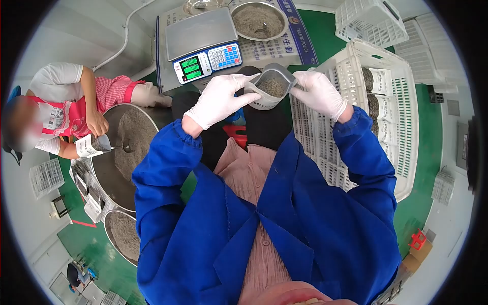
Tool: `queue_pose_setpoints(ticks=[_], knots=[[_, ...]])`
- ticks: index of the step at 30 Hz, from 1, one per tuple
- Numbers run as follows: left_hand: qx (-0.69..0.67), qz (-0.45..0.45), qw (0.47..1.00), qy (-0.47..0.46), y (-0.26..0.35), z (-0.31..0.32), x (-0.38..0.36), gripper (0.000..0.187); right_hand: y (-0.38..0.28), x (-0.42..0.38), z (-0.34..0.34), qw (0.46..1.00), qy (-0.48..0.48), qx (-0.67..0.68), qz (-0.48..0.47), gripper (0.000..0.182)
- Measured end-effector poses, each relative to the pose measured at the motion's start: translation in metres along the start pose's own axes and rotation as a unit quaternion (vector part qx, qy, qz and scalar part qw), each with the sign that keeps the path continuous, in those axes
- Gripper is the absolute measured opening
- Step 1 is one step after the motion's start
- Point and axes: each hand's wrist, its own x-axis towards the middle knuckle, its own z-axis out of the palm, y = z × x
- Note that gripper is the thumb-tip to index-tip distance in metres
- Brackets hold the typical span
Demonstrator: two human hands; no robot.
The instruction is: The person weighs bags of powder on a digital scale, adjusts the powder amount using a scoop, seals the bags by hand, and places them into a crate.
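Note:
An open stand-up pouch [264, 103], white in front with a grey inner lining, is held upright between my two gloved hands. Greyish-brown granular material [273, 86] shows inside its mouth. My left hand [222, 98] pinches the left edge of the pouch between thumb and fingers. At the right edge, my right hand [319, 93] grips the rim with its fingers closed. Just beyond my hands is a digital scale [201, 35] with lit green displays and a bare metal plate. A steel bowl [235, 26] of similar granular material sits to the scale's right.
White plastic crates [325, 119] stand to my right, with filled pouches [382, 108] in one. Left of me, a co-worker's hand [96, 123] is near another pouch [90, 146] over a large steel tub [101, 175] of granular material. A smaller tub [108, 235] stands nearer me.

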Motion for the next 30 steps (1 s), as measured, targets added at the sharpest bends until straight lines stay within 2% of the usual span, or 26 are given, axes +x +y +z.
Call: queue_pose_setpoints(ticks=[2,5,8,9,12,13,14,16,17,22,26,30], knots=[[0.018,0.013,1.0,0.0,-0.002,-0.001,0.0,0.026,-0.001,-0.001,0.004,0.999,0.018,-0.025,-0.027,0.011],[0.177,0.095,0.979,0.046,-0.019,0.007,-0.006,0.022,0.017,-0.011,0.008,0.997,0.047,0.059,0.017,0.012],[0.249,0.166,0.952,0.069,-0.019,0.017,-0.007,0.024,0.023,-0.015,0.006,0.997,0.076,-0.011,-0.013,0.008],[0.241,0.176,0.95,0.089,-0.018,0.016,-0.005,0.029,0.023,-0.014,0.004,0.995,0.084,-0.048,-0.037,0.023],[0.251,0.16,0.953,0.052,-0.005,0.013,0.0,0.026,-0.024,-0.004,-0.007,0.981,0.127,-0.132,-0.069,0.04],[0.255,0.163,0.952,0.044,-0.002,0.016,0.001,0.025,-0.033,-0.003,-0.009,0.981,0.082,-0.15,-0.089,0.054],[0.26,0.168,0.95,0.036,0.001,0.018,0.005,0.024,-0.042,0.002,-0.002,0.975,0.102,-0.15,-0.125,0.038],[0.27,0.178,0.946,0.029,0.005,0.019,0.008,0.022,-0.044,0.01,0.012,0.965,0.083,-0.187,-0.166,0.021],[0.275,0.182,0.944,0.03,0.006,0.02,0.008,0.021,-0.046,0.014,0.015,0.949,0.141,-0.21,-0.187,0.01],[0.29,0.202,0.935,0.023,0.002,0.021,0.001,0.023,-0.027,0.008,0.007,0.954,0.131,-0.187,-0.196,0.012],[0.242,0.201,0.947,0.062,-0.002,0.018,-0.002,0.022,0.008,-0.007,-0.008,0.958,0.155,-0.169,-0.173,0.012],[0.177,0.124,0.975,0.06,-0.001,0.016,0.004,0.018,-0.003,-0.016,-0.017,0.968,0.137,-0.179,-0.112,0.016]])
